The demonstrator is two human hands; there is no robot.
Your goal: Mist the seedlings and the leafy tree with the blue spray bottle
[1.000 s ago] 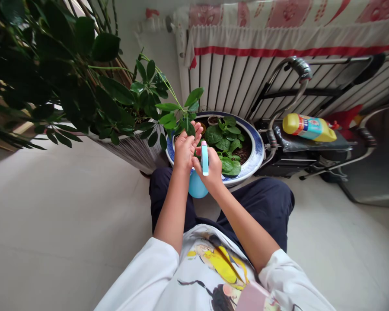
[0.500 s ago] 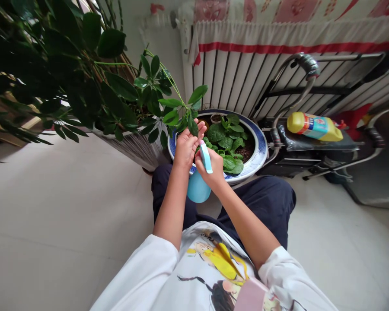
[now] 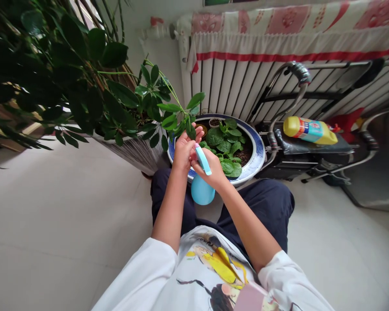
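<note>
My right hand is closed round the neck of a light blue spray bottle, its nozzle tilted toward the leaves on the left. My left hand cups a green leaf at the tip of a long branch, fingers curled under it. Both hands hover over the near rim of a blue-and-white bowl pot planted with small round-leaved greens. The branch comes from a large dark-leaved plant on the left.
A ribbed grey planter stands left of the bowl pot. A white radiator with a red-trimmed cloth lines the wall. A folded metal cart on the right carries a yellow bottle. Pale tiled floor lies all round.
The spray bottle has tilted further left toward the leaf. My left hand's fingers have curled more closely round the leaf tip. The view has shifted slightly.
</note>
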